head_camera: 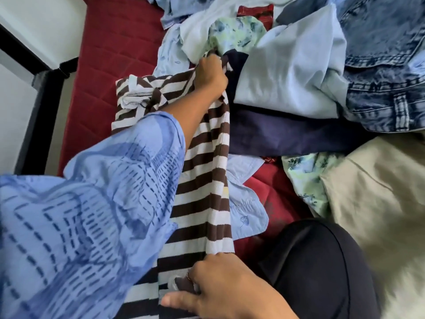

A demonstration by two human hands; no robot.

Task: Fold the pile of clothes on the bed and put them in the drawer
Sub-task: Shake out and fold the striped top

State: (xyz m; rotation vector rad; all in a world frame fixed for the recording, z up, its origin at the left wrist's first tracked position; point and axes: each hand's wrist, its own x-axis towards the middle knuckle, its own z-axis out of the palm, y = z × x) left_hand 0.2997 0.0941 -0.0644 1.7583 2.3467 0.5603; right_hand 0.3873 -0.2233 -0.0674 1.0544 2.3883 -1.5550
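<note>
The bed [103, 56], covered in a quilted dark red spread, fills most of the view, with a black frame rail and pale wall at its left edge. Across its far and right side lies the pile of clothes [299, 72]: pale blue shirts, denim jeans [386, 72], a navy garment [287, 134], a green floral piece and a beige cloth [379, 199] cut off at the right. The brown-and-white striped garment [202, 180] lies stretched in a long narrow band at the pile's near-left edge, its long axis running from the near edge of the bed away toward the pile, a bunched part flopped off to the left. The left hand [211, 74], reaching out from a loose blue patterned sleeve [96, 203], clutches the far end in a fist. The right hand [220, 288] holds the near end, fingers apparently curled into the fabric, though blur and the frame's lower edge obscure them. A dark-clad knee sits just right of it.
</note>
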